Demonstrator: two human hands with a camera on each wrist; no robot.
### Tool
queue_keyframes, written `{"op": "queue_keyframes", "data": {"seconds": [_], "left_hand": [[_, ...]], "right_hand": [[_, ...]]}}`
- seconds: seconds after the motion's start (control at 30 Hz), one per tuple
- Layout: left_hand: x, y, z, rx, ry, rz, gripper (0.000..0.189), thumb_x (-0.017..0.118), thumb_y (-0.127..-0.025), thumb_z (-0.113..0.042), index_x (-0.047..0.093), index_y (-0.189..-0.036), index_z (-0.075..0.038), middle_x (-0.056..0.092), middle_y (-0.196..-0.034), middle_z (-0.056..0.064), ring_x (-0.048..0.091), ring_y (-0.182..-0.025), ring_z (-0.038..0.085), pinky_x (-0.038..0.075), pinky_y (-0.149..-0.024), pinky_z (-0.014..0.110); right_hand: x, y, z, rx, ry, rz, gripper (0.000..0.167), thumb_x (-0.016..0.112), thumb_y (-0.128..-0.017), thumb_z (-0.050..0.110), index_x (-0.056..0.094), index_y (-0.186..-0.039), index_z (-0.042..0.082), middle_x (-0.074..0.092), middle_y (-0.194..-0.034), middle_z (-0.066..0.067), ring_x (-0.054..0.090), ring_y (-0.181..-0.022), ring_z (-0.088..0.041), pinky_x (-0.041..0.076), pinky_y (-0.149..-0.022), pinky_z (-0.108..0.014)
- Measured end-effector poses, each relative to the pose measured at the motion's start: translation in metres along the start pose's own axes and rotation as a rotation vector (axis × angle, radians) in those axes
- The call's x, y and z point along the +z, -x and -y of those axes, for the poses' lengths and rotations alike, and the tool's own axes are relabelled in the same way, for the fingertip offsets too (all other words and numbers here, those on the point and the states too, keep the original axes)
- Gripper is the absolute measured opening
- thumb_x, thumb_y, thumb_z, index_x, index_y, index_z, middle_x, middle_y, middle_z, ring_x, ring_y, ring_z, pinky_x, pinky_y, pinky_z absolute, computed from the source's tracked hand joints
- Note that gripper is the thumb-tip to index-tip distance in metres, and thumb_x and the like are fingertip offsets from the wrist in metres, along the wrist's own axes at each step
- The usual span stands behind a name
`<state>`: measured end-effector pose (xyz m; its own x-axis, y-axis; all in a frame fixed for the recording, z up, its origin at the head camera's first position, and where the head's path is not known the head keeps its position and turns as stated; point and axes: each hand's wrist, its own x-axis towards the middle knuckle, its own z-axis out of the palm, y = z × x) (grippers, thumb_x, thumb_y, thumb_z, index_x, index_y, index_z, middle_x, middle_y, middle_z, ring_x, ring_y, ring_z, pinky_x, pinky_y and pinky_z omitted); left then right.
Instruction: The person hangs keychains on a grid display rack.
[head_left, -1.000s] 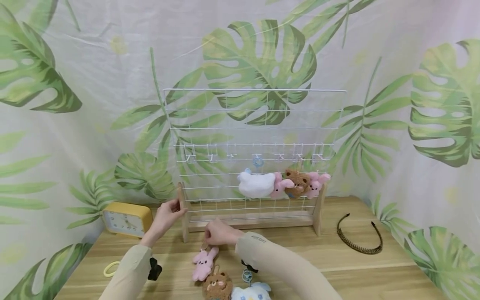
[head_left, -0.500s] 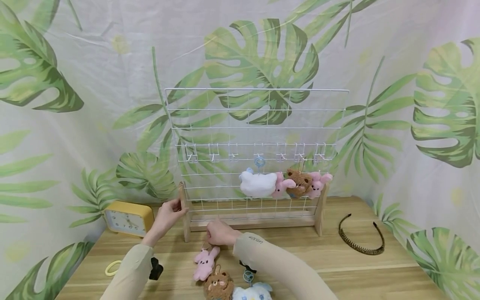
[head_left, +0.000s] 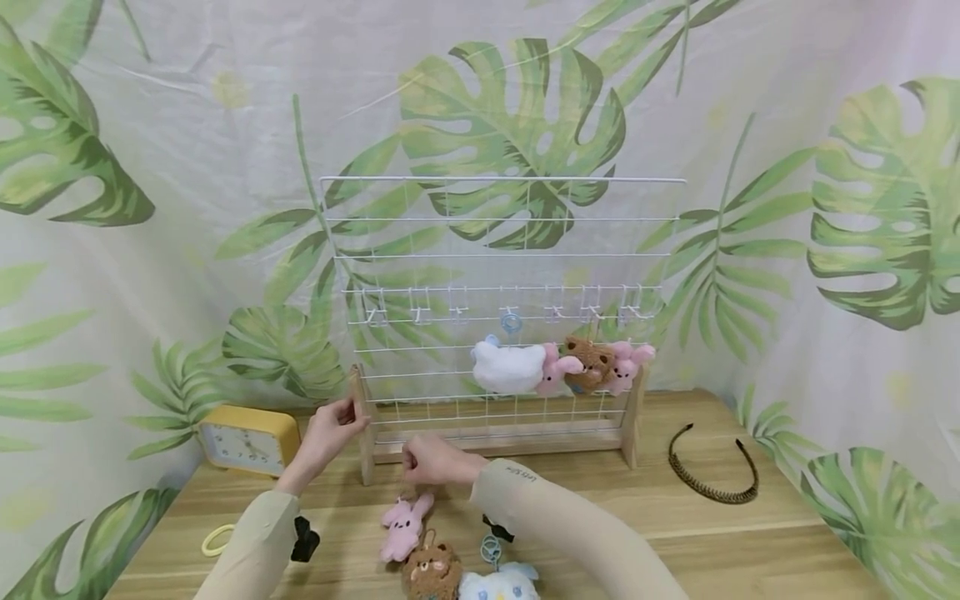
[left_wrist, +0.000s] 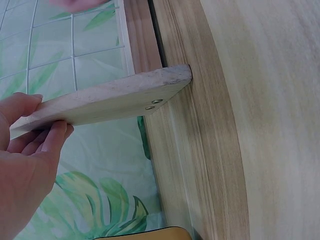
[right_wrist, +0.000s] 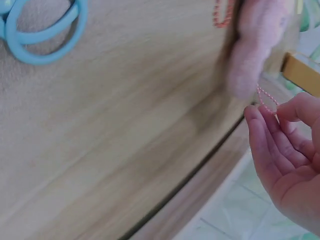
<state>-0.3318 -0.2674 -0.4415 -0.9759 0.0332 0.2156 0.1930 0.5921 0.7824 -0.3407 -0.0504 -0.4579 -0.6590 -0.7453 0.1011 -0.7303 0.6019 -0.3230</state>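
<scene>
My left hand (head_left: pixel 330 432) grips the left wooden upright (left_wrist: pixel 110 97) of a white wire grid rack (head_left: pixel 504 178), thumb on one side and fingers on the other. In front of the rack's base, my right hand (head_left: pixel 438 461) pinches a pink bead chain (right_wrist: pixel 268 98) between thumb and fingertips. From that chain comes a pink bunny plush keychain (head_left: pixel 403 527), blurred in the right wrist view. Close by it on the table lie a brown bear plush (head_left: pixel 432 571) and a white-and-blue plush (head_left: pixel 500 583) with a blue ring (head_left: pixel 491 547).
Clear hooks (head_left: pixel 420 316) line the rack's middle. A white plush (head_left: pixel 508 368), a brown bear (head_left: pixel 588 364) and pink bunnies (head_left: pixel 622 367) hang toward its right. A yellow clock (head_left: pixel 247 442) and yellow band (head_left: pixel 217 540) are left; a dark headband (head_left: pixel 708 487) lies right.
The head view shifts slightly. My right wrist has risen a little while its fingers stay near the bunny's chain. My left hand keeps the same grip on the upright.
</scene>
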Motion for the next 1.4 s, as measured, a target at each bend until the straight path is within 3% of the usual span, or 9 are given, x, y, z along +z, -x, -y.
{"op": "queue_keyframes", "data": {"seconds": [0.37,0.73,1.03,1.4], "left_hand": [[-0.004,-0.002,-0.004,0.006,-0.015,0.015,0.050,0.059,-0.099,-0.013,0.048,-0.140,0.012,0.060,-0.132,0.031,0.060,-0.123,0.043,0.057,-0.092,0.041],[-0.003,-0.001,-0.001,0.013,-0.003,0.022,0.049,0.060,-0.099,-0.015,0.049,-0.139,0.011,0.061,-0.131,0.031,0.060,-0.123,0.042,0.058,-0.091,0.039],[-0.001,-0.001,0.002,0.005,0.003,0.040,0.050,0.059,-0.099,-0.015,0.047,-0.141,0.011,0.059,-0.133,0.031,0.059,-0.123,0.043,0.058,-0.091,0.039],[-0.001,-0.001,0.003,0.004,0.011,0.034,0.048,0.059,-0.099,-0.013,0.049,-0.139,0.011,0.061,-0.130,0.031,0.060,-0.122,0.043,0.058,-0.090,0.038]], "right_hand": [[-0.036,0.011,0.013,-0.071,-0.122,-0.041,0.010,0.070,-0.086,0.002,0.068,-0.079,0.009,0.073,-0.080,-0.001,0.056,-0.066,0.007,0.045,-0.062,-0.003],[-0.073,0.034,0.018,-0.157,-0.181,-0.106,0.008,0.073,-0.086,0.004,0.069,-0.082,0.008,0.075,-0.080,-0.004,0.060,-0.067,0.006,0.047,-0.063,-0.005],[-0.124,0.052,0.023,-0.236,-0.119,-0.151,0.008,0.069,-0.088,0.002,0.068,-0.083,0.007,0.073,-0.079,-0.005,0.056,-0.065,0.004,0.047,-0.061,-0.007],[-0.201,0.066,0.027,-0.220,-0.111,-0.289,0.008,0.068,-0.088,-0.001,0.068,-0.085,0.007,0.074,-0.082,-0.006,0.067,-0.073,-0.007,0.054,-0.068,-0.012]]}}
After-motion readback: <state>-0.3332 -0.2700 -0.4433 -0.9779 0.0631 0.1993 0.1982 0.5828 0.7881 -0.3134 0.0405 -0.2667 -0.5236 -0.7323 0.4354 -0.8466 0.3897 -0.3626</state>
